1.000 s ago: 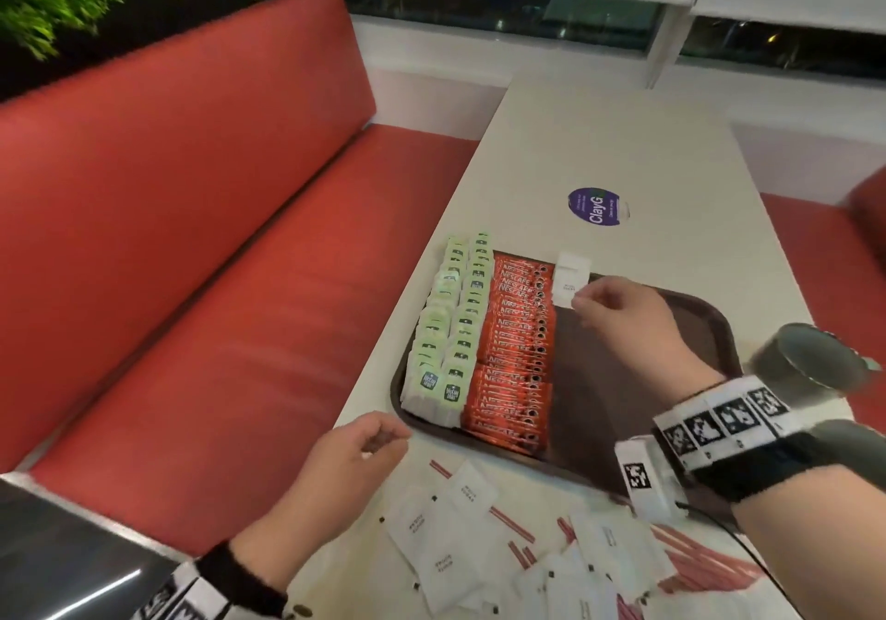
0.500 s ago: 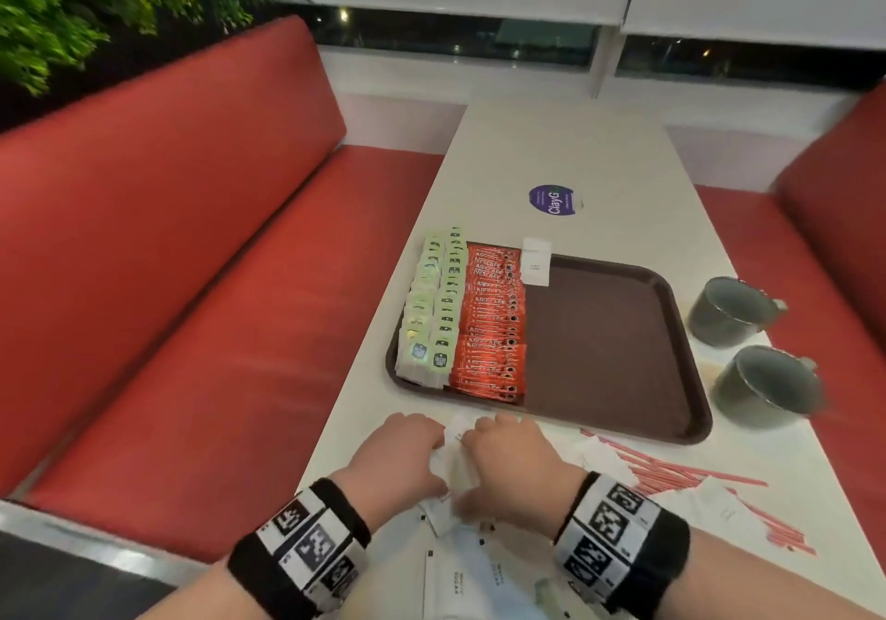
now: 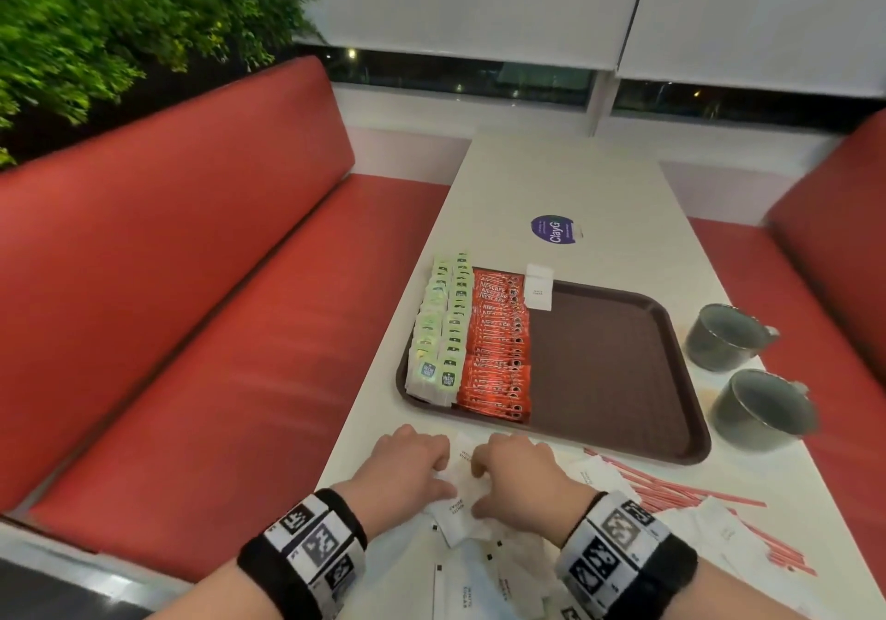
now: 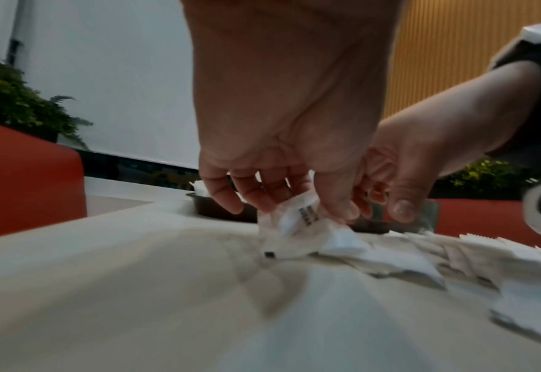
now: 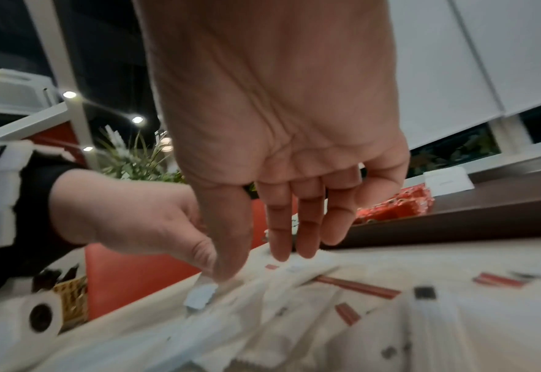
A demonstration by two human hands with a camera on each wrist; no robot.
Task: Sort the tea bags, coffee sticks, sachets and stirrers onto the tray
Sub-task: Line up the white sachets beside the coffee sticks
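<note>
The brown tray (image 3: 599, 370) holds rows of green tea bags (image 3: 438, 332) and red coffee sticks (image 3: 498, 346), with one white sachet (image 3: 538, 286) leaning on its far rim. Both hands work in the loose white sachets (image 3: 479, 571) at the table's near edge. My left hand (image 3: 446, 475) pinches a crumpled white sachet (image 4: 297, 221) between thumb and fingers, just above the tabletop. Close beside it, my right hand (image 3: 479, 490) points its fingers (image 5: 307, 239) down, fairly straight, and its thumb touches the pile. Red stirrers (image 3: 671, 490) lie to the right.
Two grey mugs (image 3: 724, 336) (image 3: 762, 408) stand right of the tray, near the table's right edge. A purple sticker (image 3: 553, 229) lies beyond the tray. Red benches (image 3: 192, 308) flank the table. The tray's right half is bare.
A second ago my right hand was setting a white sachet at the tray's far rim. It has let go and come back to the pile, where the left hand has taken hold of a sachet.
</note>
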